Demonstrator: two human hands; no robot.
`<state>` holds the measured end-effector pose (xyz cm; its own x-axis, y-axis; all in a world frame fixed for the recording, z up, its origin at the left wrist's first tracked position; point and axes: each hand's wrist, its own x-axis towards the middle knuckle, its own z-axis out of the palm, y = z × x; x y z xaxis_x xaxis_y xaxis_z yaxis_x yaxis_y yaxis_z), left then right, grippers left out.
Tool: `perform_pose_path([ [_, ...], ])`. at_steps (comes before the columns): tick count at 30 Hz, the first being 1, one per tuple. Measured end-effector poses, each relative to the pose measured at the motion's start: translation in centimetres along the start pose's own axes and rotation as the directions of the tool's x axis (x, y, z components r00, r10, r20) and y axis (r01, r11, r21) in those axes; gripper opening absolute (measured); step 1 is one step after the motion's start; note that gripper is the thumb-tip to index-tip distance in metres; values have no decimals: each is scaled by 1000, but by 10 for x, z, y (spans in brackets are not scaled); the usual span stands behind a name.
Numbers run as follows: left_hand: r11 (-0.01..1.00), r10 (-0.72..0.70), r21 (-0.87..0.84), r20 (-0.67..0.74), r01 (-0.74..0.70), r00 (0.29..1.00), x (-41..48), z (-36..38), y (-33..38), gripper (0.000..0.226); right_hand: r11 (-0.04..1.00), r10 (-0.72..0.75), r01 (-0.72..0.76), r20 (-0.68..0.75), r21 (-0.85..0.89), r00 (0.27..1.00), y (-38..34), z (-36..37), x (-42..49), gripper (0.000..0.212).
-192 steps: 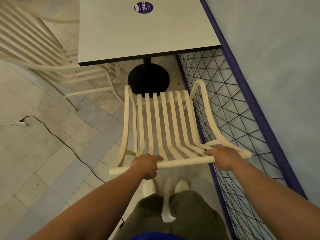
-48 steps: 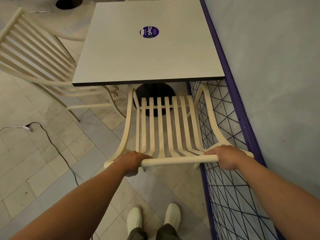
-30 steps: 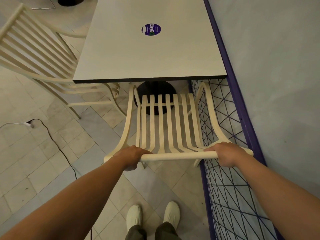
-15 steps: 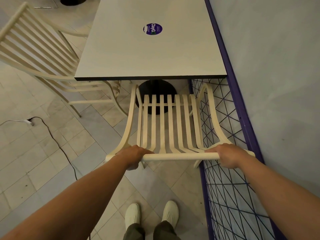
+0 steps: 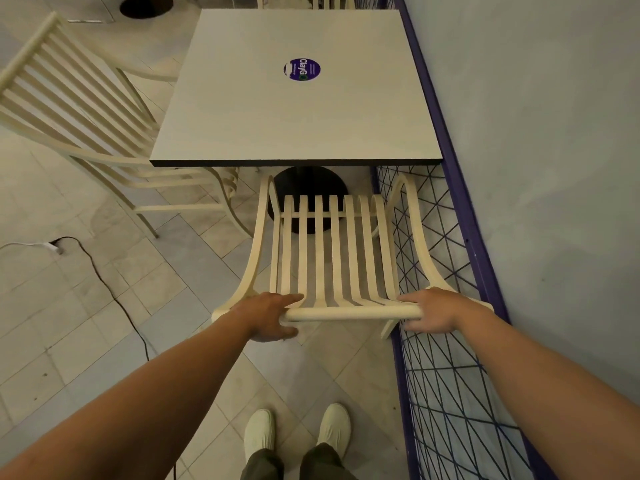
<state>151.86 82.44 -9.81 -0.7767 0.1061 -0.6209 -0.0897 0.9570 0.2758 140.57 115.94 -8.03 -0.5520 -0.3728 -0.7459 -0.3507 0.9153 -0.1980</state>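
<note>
A cream slatted chair (image 5: 329,251) stands in front of me, its seat front tucked under the near edge of a square pale table (image 5: 294,109). My left hand (image 5: 266,315) is at the left end of the chair's top back rail (image 5: 349,311), fingers stretched out over the rail and thumb below it. At the right end, my right hand (image 5: 434,310) lies the same way, fingers straight above and thumb under. Neither hand is wrapped tightly round the rail.
A purple wire-mesh fence (image 5: 446,375) and a grey wall (image 5: 554,168) run close along the chair's right side. A second cream chair (image 5: 86,109) stands left of the table. A black cable (image 5: 104,282) crosses the tiled floor. The table's black base (image 5: 308,188) sits ahead of the chair.
The chair has slid forward until its seat front is under the table. Both hands, which gripped the back rail before, have straightened their fingers and loosened from it.
</note>
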Motion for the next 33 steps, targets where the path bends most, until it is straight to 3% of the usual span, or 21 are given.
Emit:
perform_pose_path([
  [5, 998, -41, -57, -20, 40, 999, -19, -33, 4, 76, 993, -49, 53, -39, 108, 998, -47, -26, -6, 77],
  [15, 981, -144, -153, -153, 120, 978, -68, -94, -53, 68, 983, -178, 172, -133, -57, 975, -163, -99, 11, 68],
  [26, 973, -192, -176, -267, 148, 945, -97, -175, -203, 65, 964, -237, 206, -197, -166, 951, -344, -173, 71, 65],
  [33, 969, -228, -167, -333, 181, 915, -116, -242, -290, 63, 934, -349, 313, -259, -170, 900, -453, -227, 105, 62],
])
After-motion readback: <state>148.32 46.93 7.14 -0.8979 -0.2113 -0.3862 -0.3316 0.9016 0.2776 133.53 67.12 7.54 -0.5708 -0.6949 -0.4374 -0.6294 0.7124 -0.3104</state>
